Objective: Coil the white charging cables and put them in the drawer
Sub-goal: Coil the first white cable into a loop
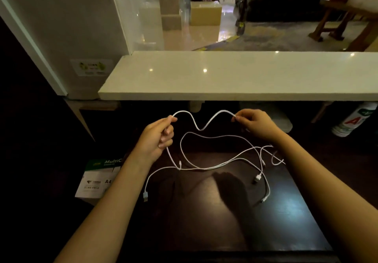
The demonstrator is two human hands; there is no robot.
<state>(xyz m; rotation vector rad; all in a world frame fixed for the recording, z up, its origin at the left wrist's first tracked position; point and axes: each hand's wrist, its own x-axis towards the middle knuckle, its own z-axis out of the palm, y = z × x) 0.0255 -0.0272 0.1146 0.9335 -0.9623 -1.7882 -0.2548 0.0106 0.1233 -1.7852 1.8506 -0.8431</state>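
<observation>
A white charging cable [201, 128] hangs in a sagging wave between my two hands above the dark wooden desk [235, 221]. My left hand [158, 138] pinches it at the left, and the cable trails down from that hand to a plug [145, 196] on the desk. My right hand [255, 124] pinches the cable's other side. More white cable [214, 167] lies in loose tangled loops on the desk under my hands, with connectors [257, 178] at the right. No drawer is in view.
A pale stone counter [225, 78] runs across above the desk. A box of A4 paper [96, 178] stands on the floor at the left. A white and green package [353, 119] lies under the counter at the right.
</observation>
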